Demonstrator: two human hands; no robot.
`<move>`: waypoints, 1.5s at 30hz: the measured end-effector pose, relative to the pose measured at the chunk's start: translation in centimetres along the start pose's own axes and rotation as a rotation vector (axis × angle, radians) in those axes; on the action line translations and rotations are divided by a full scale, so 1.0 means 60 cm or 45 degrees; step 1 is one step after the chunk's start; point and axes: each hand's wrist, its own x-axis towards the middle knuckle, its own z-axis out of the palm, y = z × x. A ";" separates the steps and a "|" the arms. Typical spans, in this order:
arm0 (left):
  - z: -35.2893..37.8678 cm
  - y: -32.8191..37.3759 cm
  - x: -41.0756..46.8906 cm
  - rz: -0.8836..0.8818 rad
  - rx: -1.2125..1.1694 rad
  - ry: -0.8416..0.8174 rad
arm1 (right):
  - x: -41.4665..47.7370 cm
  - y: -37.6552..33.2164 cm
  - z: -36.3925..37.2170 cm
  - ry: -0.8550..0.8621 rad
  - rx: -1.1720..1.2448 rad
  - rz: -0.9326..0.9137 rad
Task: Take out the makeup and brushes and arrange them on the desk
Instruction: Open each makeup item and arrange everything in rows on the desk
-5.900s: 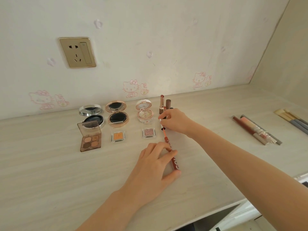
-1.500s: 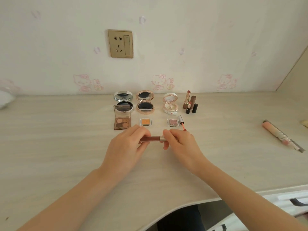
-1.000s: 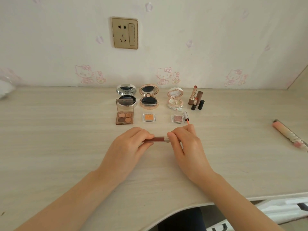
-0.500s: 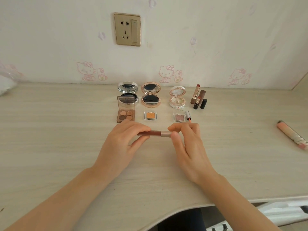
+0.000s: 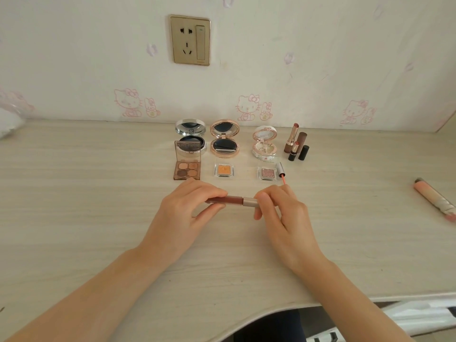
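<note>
Two-handed hold on a tube above the desk (image 5: pixel 98 218). The left hand (image 5: pixel 182 208) curls fingers and thumb round the dark body of the lip gloss tube (image 5: pixel 232 200). The right hand (image 5: pixel 281 213) pinches its pale metallic cap end, so the tube spans the gap between the two sets of fingertips. Probable hazard: a pull or twist on the cap with a slack grip could free the tube, which would likely roll. The right knuckles could also knock the applicator wand (image 5: pixel 280 170) lying just beyond them. The tube's long axis runs left to right, level, cap toward the right fingers. Farther beyond the fingertips lie an eyeshadow palette (image 5: pixel 187 169) and two single pans (image 5: pixel 224 169). Beyond those stand open compacts (image 5: pixel 224 139) and lipsticks (image 5: pixel 294 144).
</note>
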 end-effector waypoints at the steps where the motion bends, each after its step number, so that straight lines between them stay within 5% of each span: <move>1: 0.001 0.000 0.000 -0.010 -0.005 -0.008 | 0.000 0.002 0.001 -0.002 0.007 0.002; 45: -0.004 0.010 0.005 -0.071 0.133 0.030 | 0.001 0.003 0.000 0.197 -0.096 -0.050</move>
